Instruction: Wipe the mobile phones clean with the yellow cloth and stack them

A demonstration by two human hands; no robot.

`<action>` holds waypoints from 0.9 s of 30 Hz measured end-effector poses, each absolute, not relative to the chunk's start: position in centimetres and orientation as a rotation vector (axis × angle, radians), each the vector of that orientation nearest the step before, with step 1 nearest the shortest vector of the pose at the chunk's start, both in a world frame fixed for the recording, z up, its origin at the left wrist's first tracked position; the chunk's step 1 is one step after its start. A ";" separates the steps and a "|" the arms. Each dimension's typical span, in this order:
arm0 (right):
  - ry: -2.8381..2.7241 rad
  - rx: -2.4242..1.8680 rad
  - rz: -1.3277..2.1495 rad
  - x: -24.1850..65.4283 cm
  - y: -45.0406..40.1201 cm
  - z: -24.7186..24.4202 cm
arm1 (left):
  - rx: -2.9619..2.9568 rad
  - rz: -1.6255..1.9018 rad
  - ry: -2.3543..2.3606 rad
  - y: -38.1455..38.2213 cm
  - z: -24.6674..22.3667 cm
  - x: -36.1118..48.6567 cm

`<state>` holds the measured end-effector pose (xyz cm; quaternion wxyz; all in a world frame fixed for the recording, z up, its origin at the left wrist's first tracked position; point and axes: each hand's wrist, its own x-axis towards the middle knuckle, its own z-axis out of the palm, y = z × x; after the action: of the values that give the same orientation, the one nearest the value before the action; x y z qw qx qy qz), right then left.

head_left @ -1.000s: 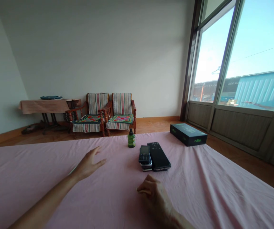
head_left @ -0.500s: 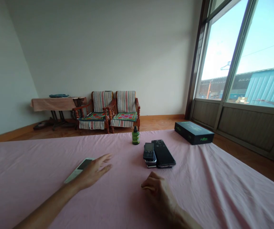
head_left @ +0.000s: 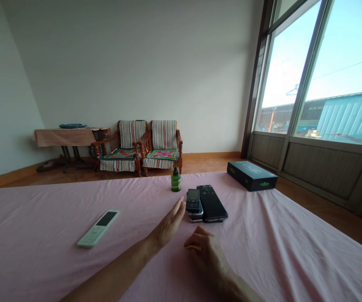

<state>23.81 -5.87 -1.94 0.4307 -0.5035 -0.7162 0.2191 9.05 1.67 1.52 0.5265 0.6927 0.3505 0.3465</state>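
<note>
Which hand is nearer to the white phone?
Left. The left hand is to the right of the white phone; the right hand is farther right.

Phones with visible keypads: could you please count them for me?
2: a pale phone alone on the pink cloth, and a dark phone atop the stack by the left hand. Others may be hidden beneath.

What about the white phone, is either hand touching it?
No, the white phone lies on the pink sheet, apart from both the left hand and right hand.
</note>
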 end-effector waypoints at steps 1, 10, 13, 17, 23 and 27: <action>-1.786 -1.255 0.548 23.8 -5.8 -2.0 | 1.642 0.833 0.831 1.6 1.5 9.0; -1.796 -1.250 0.554 23.8 -5.8 -2.2 | 1.551 0.817 0.777 0.3 2.6 8.8; -1.796 -1.255 0.546 23.8 -5.8 -2.2 | 1.535 0.800 0.776 -0.1 3.1 8.9; -1.796 -1.261 0.538 23.7 -5.9 -2.2 | 1.551 0.799 0.767 -0.1 3.2 9.2; -1.800 -1.271 0.529 23.8 -5.8 -2.2 | 1.649 0.818 0.802 0.0 2.9 9.0; -1.792 -1.289 0.507 23.7 -5.7 -2.3 | 1.786 0.866 0.937 0.8 2.8 5.9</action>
<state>23.71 -5.70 -2.29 0.4242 -0.5153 -0.7165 0.2028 5.93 0.82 2.80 0.4557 0.7244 0.3800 0.3510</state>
